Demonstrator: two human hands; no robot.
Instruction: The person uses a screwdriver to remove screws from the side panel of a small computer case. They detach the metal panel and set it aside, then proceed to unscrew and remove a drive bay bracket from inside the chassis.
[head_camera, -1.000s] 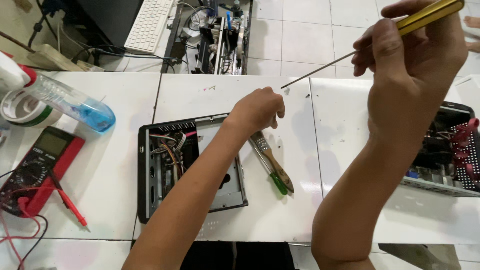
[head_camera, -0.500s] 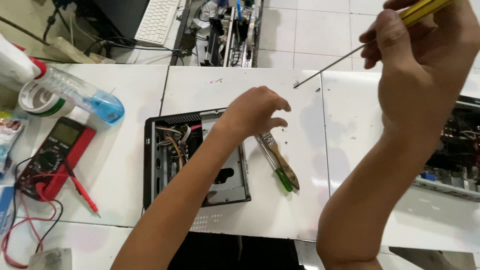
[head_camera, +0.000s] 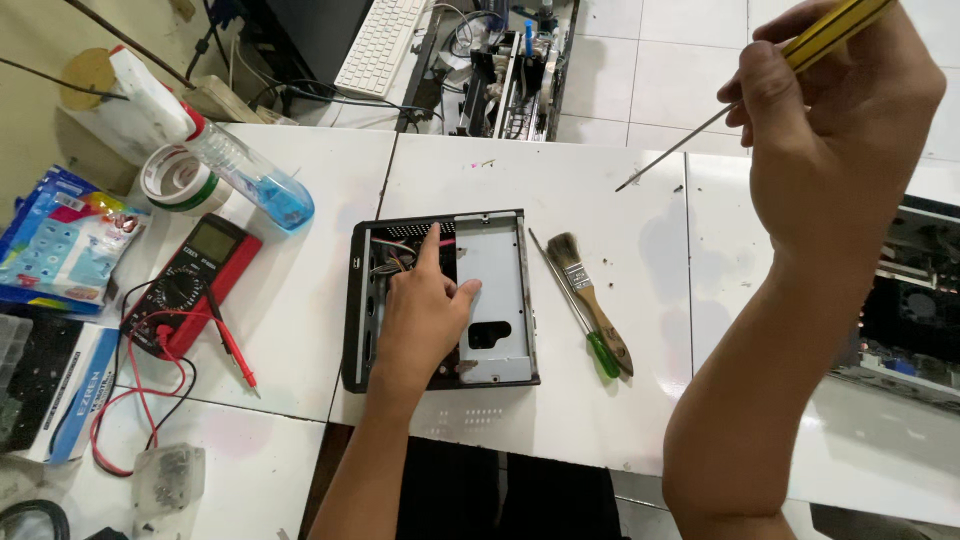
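1. Black sheet metal forms the small computer case, which lies open and flat on the white worktop, directly in front of you.
2. Your left hand rests inside the case; its fingers are spread, gripping nothing, the forefinger pointing at the bundle of wires in the far left corner, the other fingertips on the grey metal tray.
3. Your right hand is raised well above the worktop, off to the right of the case, fingers curled tight around the yellow handle of a screwdriver. Its thin shaft slants down to the left, the tip in the air beyond the case's far right corner.
4. A paintbrush and a green-handled screwdriver lie side by side just right of the case.
5. A red multimeter with its leads lies well to the left.
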